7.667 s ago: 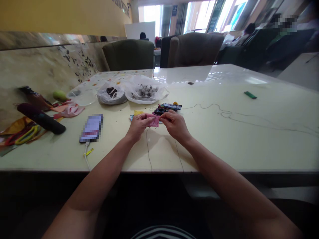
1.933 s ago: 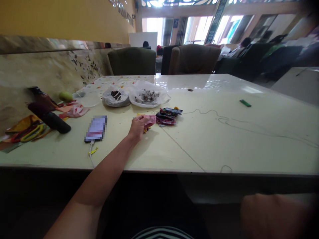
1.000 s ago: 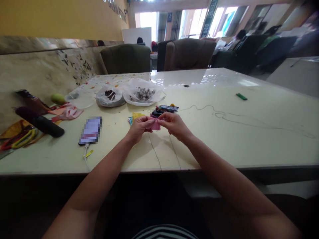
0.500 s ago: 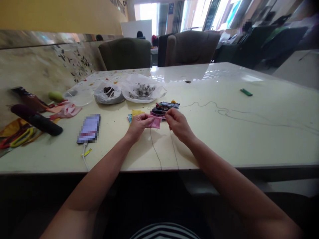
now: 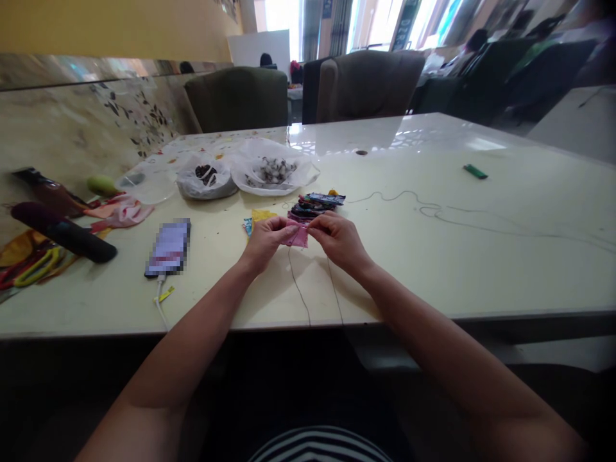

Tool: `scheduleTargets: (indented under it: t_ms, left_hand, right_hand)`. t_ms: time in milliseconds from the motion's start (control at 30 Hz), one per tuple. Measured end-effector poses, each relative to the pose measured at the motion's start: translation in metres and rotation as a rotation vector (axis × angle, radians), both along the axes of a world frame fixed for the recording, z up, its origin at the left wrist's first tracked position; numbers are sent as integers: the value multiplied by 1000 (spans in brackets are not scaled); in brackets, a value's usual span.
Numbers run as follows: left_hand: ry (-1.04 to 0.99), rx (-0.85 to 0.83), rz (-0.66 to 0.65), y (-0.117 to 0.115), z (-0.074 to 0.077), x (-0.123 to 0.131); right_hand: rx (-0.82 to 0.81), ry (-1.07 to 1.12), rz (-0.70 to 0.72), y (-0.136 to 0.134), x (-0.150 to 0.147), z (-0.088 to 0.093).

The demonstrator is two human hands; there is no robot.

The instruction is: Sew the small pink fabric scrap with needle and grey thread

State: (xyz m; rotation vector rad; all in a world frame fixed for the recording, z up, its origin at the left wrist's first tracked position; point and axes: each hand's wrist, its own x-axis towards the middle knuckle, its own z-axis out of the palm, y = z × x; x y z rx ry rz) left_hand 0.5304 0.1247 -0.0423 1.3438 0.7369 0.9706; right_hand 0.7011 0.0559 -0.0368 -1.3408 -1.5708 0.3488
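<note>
My left hand [image 5: 266,244] pinches a small pink piece of cloth [image 5: 299,239] between thumb and fingers, just above the table. Against the cloth's right edge, my right hand [image 5: 341,240] is closed in a pinch. What lies between those fingertips is too small to make out. A dark thread [image 5: 299,290] hangs from near the cloth down to the table's front edge, and a second thread [image 5: 333,289] runs down below my right hand. Just behind the hands lies a stack of patterned cloth pieces [image 5: 315,204]. A yellow cloth piece [image 5: 262,216] shows behind my left hand.
Two plastic bags, one with dark bits [image 5: 206,174] and one with grey-white tufts [image 5: 276,170], sit behind. A phone [image 5: 168,247] on a cable, a dark cylinder [image 5: 62,231] and cloths [image 5: 120,212] lie left. Long thread [image 5: 457,218] and a green lighter [image 5: 475,171] lie right.
My right hand has moved left, from a short gap beside the pink cloth to its edge. My left hand still holds the cloth. The view has shifted slightly.
</note>
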Motion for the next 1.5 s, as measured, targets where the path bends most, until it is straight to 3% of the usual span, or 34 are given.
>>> scheduleTargets:
  t_ms: [267,733,1167,1500]
  left_hand:
    - [-4,5,-10,1,0,-1]
    - [22,44,10,1,-1,0]
    - [17,70,1,0,-1,1]
    - [-5,-29,-31,-1,2,-1]
  right_hand:
    - [-31,86,31,0,-1,-1]
    - [108,-38,56,7,2,-11]
    - [101,-40,33,6,0,-10]
    - [80,41,75,6,4,-9]
